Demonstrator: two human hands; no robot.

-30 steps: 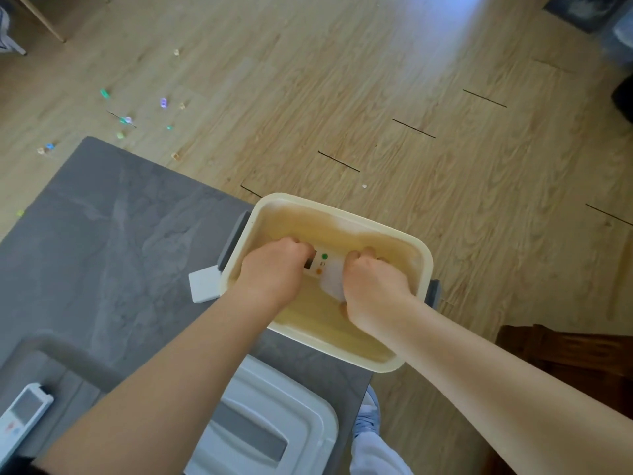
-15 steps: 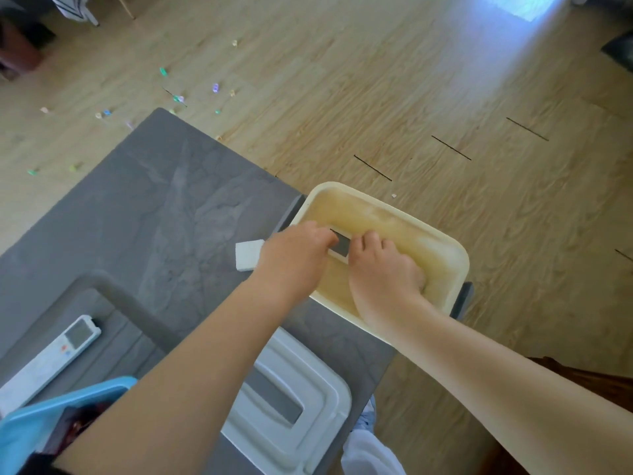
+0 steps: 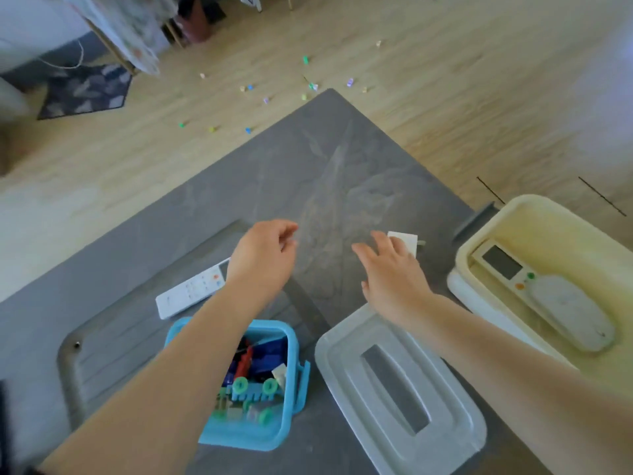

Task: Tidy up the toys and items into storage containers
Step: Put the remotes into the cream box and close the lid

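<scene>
- Grey table (image 3: 308, 173) on wood floor, small coloured bits scattered beyond it.
- Cream bin (image 3: 561, 214), right of right fingers, holds one remote (image 3: 544, 296).
- Grey lid (image 3: 400, 395), below the right wrist.
- Blue box (image 3: 287, 337) of toys, under left forearm.
- Second remote (image 3: 191, 293), partly behind left wrist.
- Left hand (image 3: 263, 255): loosely curled, holding nothing.
- Right hand (image 3: 394, 269): fingers spread (empty), tips beside white block (image 3: 407, 241).
</scene>
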